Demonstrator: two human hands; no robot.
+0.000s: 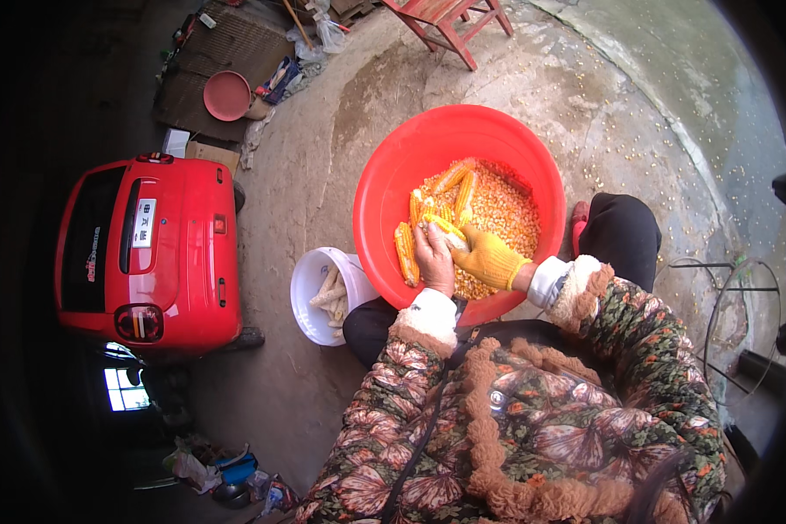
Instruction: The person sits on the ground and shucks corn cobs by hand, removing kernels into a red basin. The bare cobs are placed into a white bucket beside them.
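My bare left hand (pixel 435 259) grips a partly shelled corn cob (pixel 447 229) over a large red plastic basin (pixel 393 150). In a yellow knitted glove, my right hand (pixel 491 257) closes on the same cob's lower end, where pale bare core shows. Loose corn kernels (pixel 514 216) fill the bottom of the basin. Several whole ears of corn lie on them: one ear (pixel 406 252) leans by the left wall, another ear (pixel 466 196) lies beyond my hands. The fingers hide part of the held cob.
Left of the basin stands a white bucket (pixel 304 311) with stripped cobs (pixel 331 295) inside. A red car (pixel 190 262) is parked farther left. At the top are a red wooden chair (pixel 442 16) and a pink basin (pixel 226 95). A wire frame (pixel 714 308) stands at right; kernels are scattered across the concrete floor (pixel 563 98).
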